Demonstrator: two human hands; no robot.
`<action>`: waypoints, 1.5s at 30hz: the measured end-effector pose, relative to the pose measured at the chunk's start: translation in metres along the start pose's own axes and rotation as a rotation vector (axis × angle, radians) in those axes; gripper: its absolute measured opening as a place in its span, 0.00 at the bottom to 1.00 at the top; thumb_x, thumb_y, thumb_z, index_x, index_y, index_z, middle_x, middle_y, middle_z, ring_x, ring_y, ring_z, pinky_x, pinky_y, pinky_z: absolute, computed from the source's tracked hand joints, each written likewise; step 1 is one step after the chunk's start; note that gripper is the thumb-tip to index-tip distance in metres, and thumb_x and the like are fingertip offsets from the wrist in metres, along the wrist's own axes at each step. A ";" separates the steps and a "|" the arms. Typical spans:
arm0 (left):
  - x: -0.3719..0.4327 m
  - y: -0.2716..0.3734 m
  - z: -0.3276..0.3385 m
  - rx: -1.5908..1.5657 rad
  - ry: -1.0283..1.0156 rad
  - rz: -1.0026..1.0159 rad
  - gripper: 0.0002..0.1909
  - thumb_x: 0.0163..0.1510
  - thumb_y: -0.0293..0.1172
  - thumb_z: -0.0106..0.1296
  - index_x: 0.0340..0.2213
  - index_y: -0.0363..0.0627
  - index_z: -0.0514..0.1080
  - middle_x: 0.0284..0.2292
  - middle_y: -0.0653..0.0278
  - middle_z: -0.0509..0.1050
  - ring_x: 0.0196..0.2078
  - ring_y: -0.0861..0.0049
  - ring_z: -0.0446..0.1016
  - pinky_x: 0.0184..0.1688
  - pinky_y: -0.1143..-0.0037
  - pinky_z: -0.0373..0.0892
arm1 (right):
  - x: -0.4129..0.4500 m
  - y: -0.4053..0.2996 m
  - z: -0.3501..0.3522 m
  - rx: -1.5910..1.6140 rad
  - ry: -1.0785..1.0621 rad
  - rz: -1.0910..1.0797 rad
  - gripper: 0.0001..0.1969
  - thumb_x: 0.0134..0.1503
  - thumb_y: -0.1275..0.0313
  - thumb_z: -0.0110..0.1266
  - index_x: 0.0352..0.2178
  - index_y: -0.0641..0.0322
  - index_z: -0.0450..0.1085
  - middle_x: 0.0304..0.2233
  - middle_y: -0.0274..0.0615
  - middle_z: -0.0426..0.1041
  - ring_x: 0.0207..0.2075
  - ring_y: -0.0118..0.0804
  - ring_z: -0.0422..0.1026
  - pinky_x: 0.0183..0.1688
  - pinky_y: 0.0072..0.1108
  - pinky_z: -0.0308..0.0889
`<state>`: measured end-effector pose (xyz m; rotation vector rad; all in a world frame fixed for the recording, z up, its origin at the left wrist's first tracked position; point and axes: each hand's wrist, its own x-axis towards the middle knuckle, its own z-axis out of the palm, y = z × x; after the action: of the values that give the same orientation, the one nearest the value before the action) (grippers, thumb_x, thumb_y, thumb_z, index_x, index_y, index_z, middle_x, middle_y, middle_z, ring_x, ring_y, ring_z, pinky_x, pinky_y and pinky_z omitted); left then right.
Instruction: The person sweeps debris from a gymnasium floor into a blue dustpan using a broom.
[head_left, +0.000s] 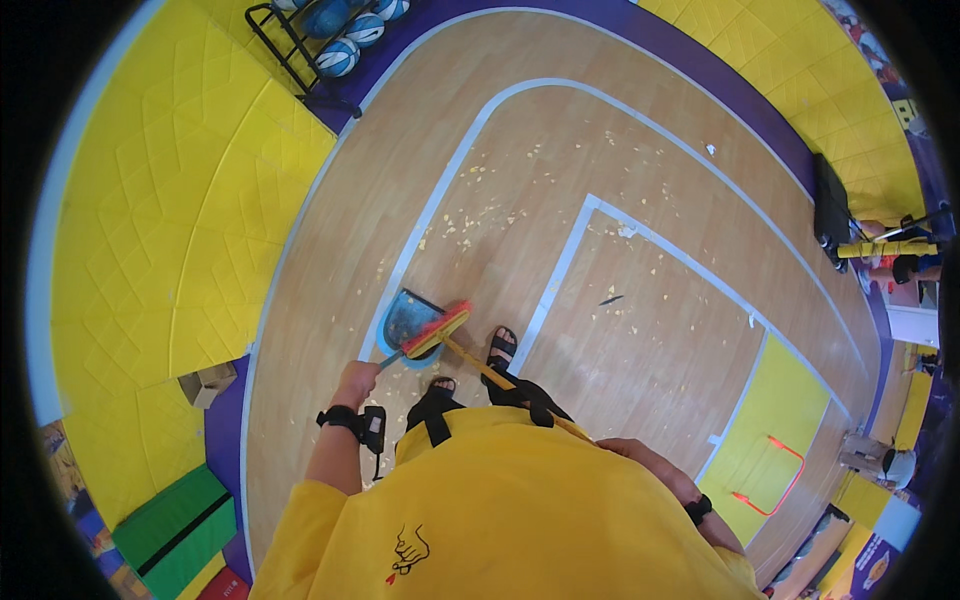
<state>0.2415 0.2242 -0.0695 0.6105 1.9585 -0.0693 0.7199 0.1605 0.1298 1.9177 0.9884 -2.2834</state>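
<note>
My left hand (360, 381) is closed around the grey handle of a blue dustpan (409, 319), which rests on the wooden floor in front of my feet. A broom (437, 334) with red bristles and a yellow head lies across the pan's right side, tilted. Its yellow stick runs back towards my waist, by the hem of my yellow shirt. My right hand (619, 448) is at that hem, near the line of the stick; its fingers are hidden, so its grip does not show. Small pale yellow scraps (457, 225) are scattered over the floor, with some bits in the dustpan.
A black rack (289, 56) of basketballs stands at upper left, beside yellow padded mats (172, 225). A dark strip (611, 300) and white scraps (627, 232) lie on the floor. An orange-red frame (787, 476) is at right. People are partly visible at the far right.
</note>
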 end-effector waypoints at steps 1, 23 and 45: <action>-0.008 0.004 -0.005 0.008 0.004 0.004 0.12 0.44 0.33 0.44 0.14 0.38 0.65 0.09 0.63 0.62 0.08 0.76 0.59 0.11 0.73 0.52 | 0.003 0.005 -0.007 -0.003 0.001 -0.003 0.21 0.49 0.66 0.48 0.44 0.68 0.63 0.25 0.39 0.70 0.27 0.33 0.68 0.30 0.21 0.65; 0.030 0.059 -0.026 0.064 -0.043 0.195 0.12 0.44 0.34 0.44 0.15 0.40 0.64 0.11 0.65 0.64 0.09 0.80 0.57 0.11 0.76 0.50 | 0.151 -0.075 -0.024 -0.229 0.202 -0.062 0.10 0.47 0.74 0.43 0.32 0.68 0.60 0.14 0.42 0.64 0.10 0.33 0.64 0.10 0.22 0.58; 0.012 0.130 -0.044 -0.166 -0.077 -0.020 0.12 0.45 0.36 0.45 0.17 0.39 0.65 0.11 0.68 0.61 0.10 0.83 0.53 0.11 0.80 0.49 | 0.156 -0.183 -0.107 -0.094 0.360 -0.175 0.14 0.48 0.74 0.45 0.37 0.67 0.61 0.13 0.34 0.61 0.09 0.25 0.60 0.10 0.18 0.55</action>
<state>0.2584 0.3553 -0.0311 0.4723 1.8737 0.0561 0.7047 0.4162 0.0694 2.3369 1.3181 -1.9608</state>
